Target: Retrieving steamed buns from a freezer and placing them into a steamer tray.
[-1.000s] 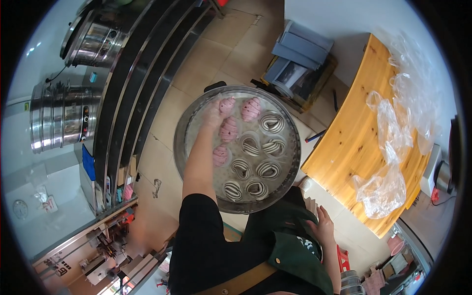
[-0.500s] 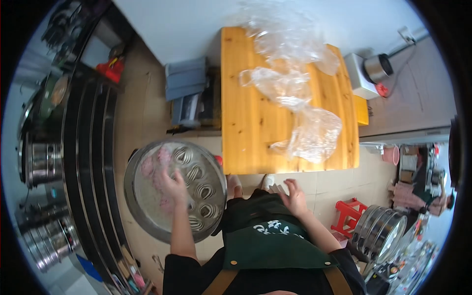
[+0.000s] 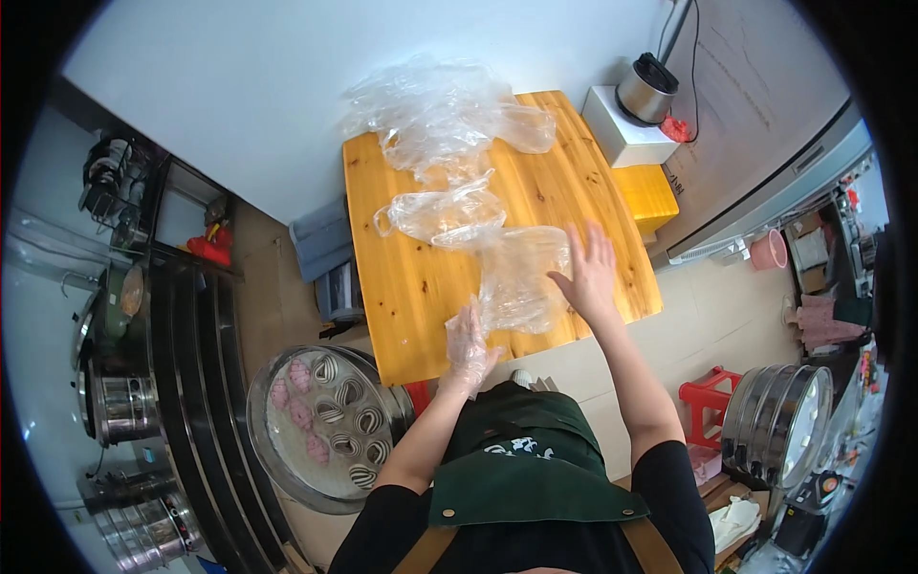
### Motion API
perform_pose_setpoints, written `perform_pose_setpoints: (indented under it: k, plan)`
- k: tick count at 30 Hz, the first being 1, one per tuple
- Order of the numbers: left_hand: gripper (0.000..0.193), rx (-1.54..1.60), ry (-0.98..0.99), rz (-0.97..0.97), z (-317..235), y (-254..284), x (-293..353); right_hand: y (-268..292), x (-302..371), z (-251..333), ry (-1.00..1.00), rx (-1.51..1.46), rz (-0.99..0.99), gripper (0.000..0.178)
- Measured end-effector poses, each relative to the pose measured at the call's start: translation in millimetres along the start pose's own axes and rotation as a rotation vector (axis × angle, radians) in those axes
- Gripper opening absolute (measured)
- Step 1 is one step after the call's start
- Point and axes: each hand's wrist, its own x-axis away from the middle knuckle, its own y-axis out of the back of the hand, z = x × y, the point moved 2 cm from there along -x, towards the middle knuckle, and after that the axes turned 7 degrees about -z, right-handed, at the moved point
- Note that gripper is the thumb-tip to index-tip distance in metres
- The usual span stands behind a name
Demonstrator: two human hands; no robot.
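Clear plastic film, like a thin disposable glove, covers my left hand, which is at the table's near edge. Its fingers point away from me and its thumb stands apart. Just beyond its fingertips lies a clear plastic bag, spread on the wooden table. My right hand, bare and with spread fingers, is at the bag's right side; whether it touches the film is unclear. Lower left, a round metal steamer tray holds several striped black-and-white buns and pink buns.
More crumpled clear bags cover the table's far side. A metal kettle stands on a white box beyond the right corner. On the right are a red stool and stacked steamers. Dark shelving runs along the left.
My left hand has left the steamer tray and come to the table's near edge. My right hand has moved forward over the table beside the bag. The view has shifted toward the table.
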Motion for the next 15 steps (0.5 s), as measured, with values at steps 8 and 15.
perform_pose_setpoints:
  k: [8, 15]
  plan:
    - [0.062, -0.037, -0.270, 0.081, -4, -37, 37, -75, 36, 1, 0.559, 0.272, 0.676, 0.099]
    - [0.037, 0.122, 0.181, -0.003, -7, 4, 24, -115, 101, -59, 0.274, -0.043, 0.408, 0.042]
